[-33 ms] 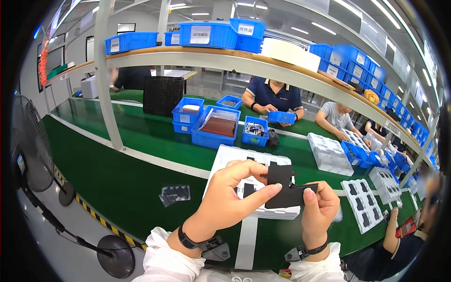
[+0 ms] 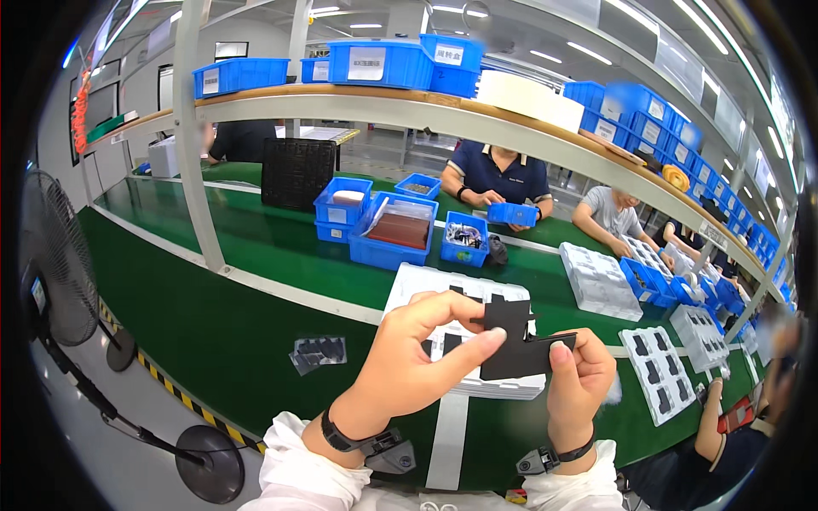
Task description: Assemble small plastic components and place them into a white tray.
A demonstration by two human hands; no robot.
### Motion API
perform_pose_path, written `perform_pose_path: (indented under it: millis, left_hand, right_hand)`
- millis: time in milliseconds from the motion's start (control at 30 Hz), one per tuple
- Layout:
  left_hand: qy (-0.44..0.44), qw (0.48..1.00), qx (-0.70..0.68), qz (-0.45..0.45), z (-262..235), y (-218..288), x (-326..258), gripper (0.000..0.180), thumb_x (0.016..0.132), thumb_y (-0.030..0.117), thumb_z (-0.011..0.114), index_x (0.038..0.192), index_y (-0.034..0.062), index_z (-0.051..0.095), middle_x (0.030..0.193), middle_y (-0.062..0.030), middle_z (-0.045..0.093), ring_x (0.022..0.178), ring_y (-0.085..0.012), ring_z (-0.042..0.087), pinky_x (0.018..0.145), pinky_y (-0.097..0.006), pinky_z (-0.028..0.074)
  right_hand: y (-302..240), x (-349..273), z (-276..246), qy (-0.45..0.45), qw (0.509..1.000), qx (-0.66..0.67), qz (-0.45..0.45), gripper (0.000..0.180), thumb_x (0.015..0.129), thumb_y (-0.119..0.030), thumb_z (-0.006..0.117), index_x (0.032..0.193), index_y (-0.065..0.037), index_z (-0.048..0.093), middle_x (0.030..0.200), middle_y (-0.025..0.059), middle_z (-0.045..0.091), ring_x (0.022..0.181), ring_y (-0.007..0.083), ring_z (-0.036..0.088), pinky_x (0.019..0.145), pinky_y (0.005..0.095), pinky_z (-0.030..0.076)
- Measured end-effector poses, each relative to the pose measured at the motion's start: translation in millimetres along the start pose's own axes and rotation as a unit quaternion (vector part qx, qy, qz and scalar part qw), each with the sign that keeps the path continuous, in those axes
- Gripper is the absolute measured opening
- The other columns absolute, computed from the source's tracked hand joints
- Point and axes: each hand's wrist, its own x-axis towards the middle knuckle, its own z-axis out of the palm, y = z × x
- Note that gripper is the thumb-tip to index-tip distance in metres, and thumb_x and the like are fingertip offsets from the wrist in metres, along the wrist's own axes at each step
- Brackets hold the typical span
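Over that white moulded tray [image 2: 415,285], the left hand [image 2: 411,347] and right hand [image 2: 581,375] pinch a flat, matte-black notched piece [image 2: 514,361].

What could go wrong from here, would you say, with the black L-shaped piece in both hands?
The left hand and right hand pinch the black L-shaped piece at different parts, so an uneven pull might bend it. It also appears to be held above the white tray stack; if it slipped, it could land on the black pieces there.
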Motion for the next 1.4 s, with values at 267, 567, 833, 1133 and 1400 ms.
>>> perform_pose_path:
  millis: [267, 567, 833, 1133, 1400]
  left_hand:
    - [0.040, 0.998, 0.031, -0.027, -7.4, -16.4, 2.4, 0.014, 0.073, 0.007, 0.072, 0.074, 0.0016, 0.059, 0.070, -0.0051, 0.061, 0.067, -0.0091, 0.052, 0.064, -0.024, 0.039]
    - [0.001, 0.968, -0.251, 0.021, 0.7, -43.5, 18.1, 0.077, 0.061, 0.030, 0.083, 0.120, 0.0024, 0.042, 0.098, -0.0128, 0.060, 0.094, -0.0199, 0.057, 0.090, -0.034, 0.038]
    - [-0.038, 0.956, -0.290, 0.031, 1.7, -40.9, 9.6, 0.073, 0.068, 0.012, 0.078, 0.126, -0.0011, 0.036, 0.076, -0.0109, 0.063, 0.073, -0.0177, 0.061, 0.079, -0.033, 0.041]
    - [-0.008, 0.986, -0.148, -0.070, 13.1, -27.1, 3.6, 0.031, 0.071, -0.005, 0.069, 0.099, -0.0002, 0.058, 0.094, -0.0080, 0.061, 0.090, -0.0145, 0.056, 0.081, -0.028, 0.043]
    - [-0.054, 0.958, -0.243, -0.144, 11.8, -23.3, 4.5, 0.027, 0.075, 0.016, 0.070, 0.095, 0.0016, 0.060, 0.110, -0.0106, 0.052, 0.100, -0.0187, 0.052, 0.090, -0.031, 0.040]
  right_hand:
    - [11.6, 4.8, 13.4, -0.015, 0.994, -0.068, -0.088, 0.011, 0.082, -0.006, 0.063, 0.084, 0.005, 0.058, 0.061, 0.0017, 0.058, 0.052, 0.0024, 0.044, 0.050, 0.0166, 0.033]
    - [17.6, 13.0, 20.3, -0.110, 0.933, 0.275, 0.207, 0.020, 0.089, -0.013, 0.052, 0.092, 0.006, 0.057, 0.075, 0.0098, 0.063, 0.056, 0.0113, 0.055, 0.051, 0.0225, 0.042]
    - [43.5, 9.6, 33.6, -0.281, 0.860, 0.327, 0.273, 0.046, 0.096, -0.034, 0.036, 0.102, 0.006, 0.057, 0.078, 0.0145, 0.064, 0.064, 0.0214, 0.060, 0.061, 0.0305, 0.048]
    - [29.5, 12.3, 9.1, -0.078, 0.986, -0.105, -0.107, 0.017, 0.083, -0.013, 0.063, 0.087, 0.004, 0.063, 0.073, 0.0105, 0.065, 0.061, 0.0126, 0.060, 0.055, 0.0224, 0.045]
    - [22.6, 11.9, 14.4, -0.092, 0.993, 0.075, 0.015, 0.011, 0.084, -0.004, 0.060, 0.088, 0.006, 0.062, 0.075, 0.0078, 0.065, 0.064, 0.0074, 0.057, 0.058, 0.0196, 0.045]
